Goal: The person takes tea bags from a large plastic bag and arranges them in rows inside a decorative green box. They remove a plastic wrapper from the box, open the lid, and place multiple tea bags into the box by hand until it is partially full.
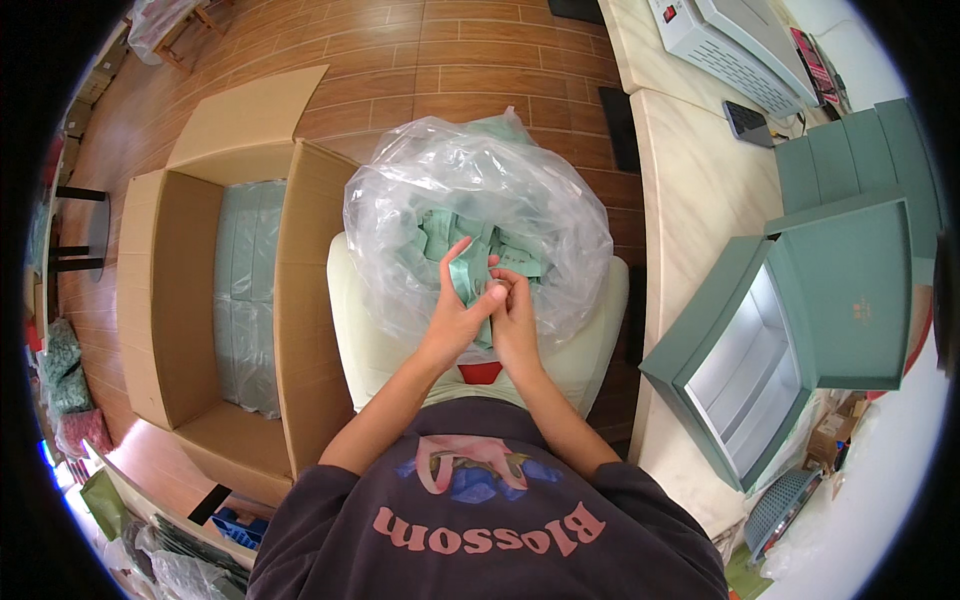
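Note:
A green packet (469,276) lies between my two hands, above a large clear plastic bag. My left hand (452,319) holds it with the index finger stretched along its side. My right hand (515,322) has its fingers bent against my left thumb at the packet's edge; part of the packet is hidden behind the hands. The clear plastic bag (570,217) gapes open on my lap, between my legs. Inside it are several similar green packets (517,259), some bearing printed marks.
At left stands an open cardboard box (191,315) holding plastic-wrapped green boxes (247,300). On the marble-patterned table (675,187) at right are an open green gift box (720,375) with a white compartmented interior, a phone (748,124), stacked green boxes (840,157) and a white machine (739,56).

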